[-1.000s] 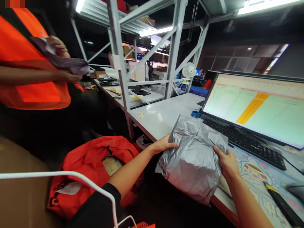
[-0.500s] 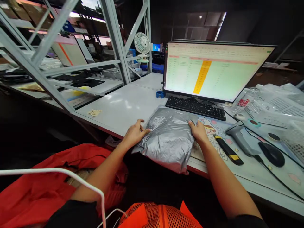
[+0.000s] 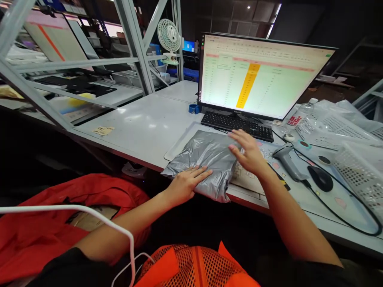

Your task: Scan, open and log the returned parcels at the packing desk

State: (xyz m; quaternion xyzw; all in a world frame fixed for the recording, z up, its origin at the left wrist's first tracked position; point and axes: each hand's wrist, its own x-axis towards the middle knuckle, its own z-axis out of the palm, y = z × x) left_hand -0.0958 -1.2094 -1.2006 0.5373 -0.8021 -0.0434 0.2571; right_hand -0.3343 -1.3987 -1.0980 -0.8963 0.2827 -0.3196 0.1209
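A shiny gray bag point(image 3: 206, 149) lay at the front edge of the desk point(image 3: 134, 119).
A red bag point(image 3: 119, 191) sat at the left. The left hand point(image 3: 188, 183) lay flat on the gray bag, gripping nothing. The right hand point(image 3: 247, 153) was open and empty by its right side (I can't tell if they touched). Then came a scanner point(image 3: 289, 163).

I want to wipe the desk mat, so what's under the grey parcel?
The desk mat shows on both sides of the grey parcel, whose near end overhangs the desk. Whatever lies directly beneath the parcel is covered and cannot be seen.
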